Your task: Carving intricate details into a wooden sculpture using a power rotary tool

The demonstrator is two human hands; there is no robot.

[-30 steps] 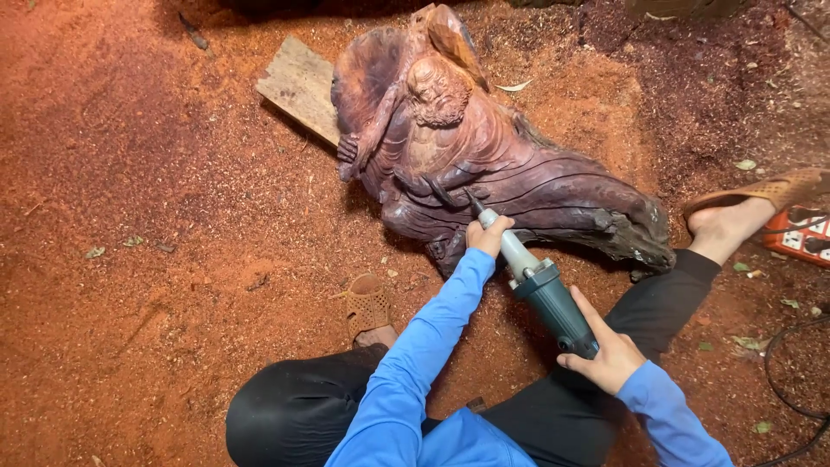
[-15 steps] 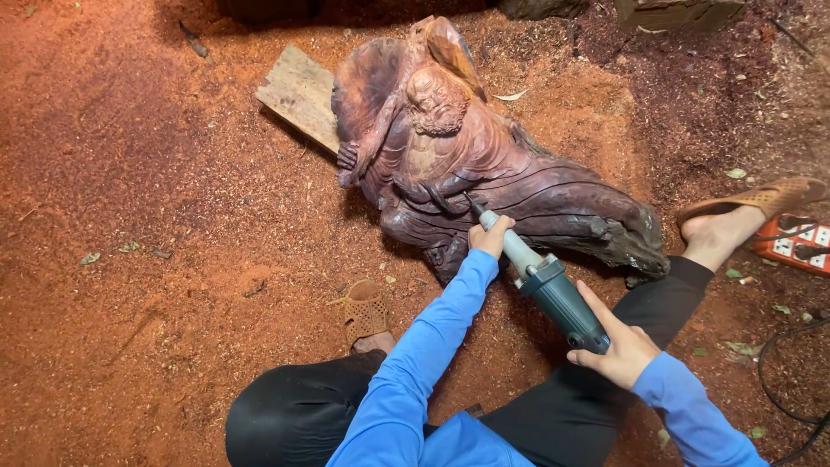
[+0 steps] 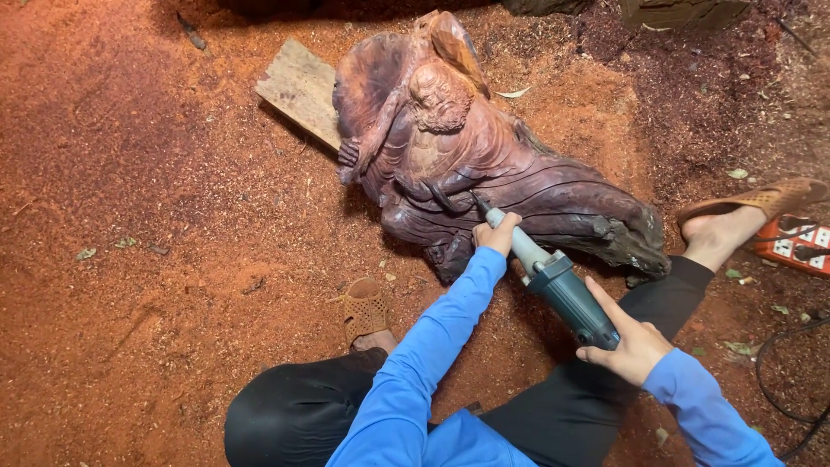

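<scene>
A large dark reddish wood carving [image 3: 484, 164] of a bearded figure lies on its side on the sawdust-covered ground. I hold a teal and grey power carving tool [image 3: 553, 281] with both hands. My left hand [image 3: 495, 233] grips its silver neck close to the tip, which touches the carving's lower front. My right hand [image 3: 631, 346] wraps the rear of the tool body. Both arms wear blue sleeves, and my black-trousered legs are spread either side of the carving.
A flat wooden board [image 3: 298, 86] props the carving at the upper left. Red sawdust [image 3: 156, 259] covers the ground. Brown sandals are on my feet [image 3: 367, 311], [image 3: 761, 201]. A red and white power strip [image 3: 800, 246] and black cable [image 3: 778, 380] lie at right.
Both hands and the tool have stayed at almost the same spot on the carving, shifting only slightly. The view has drifted a little.
</scene>
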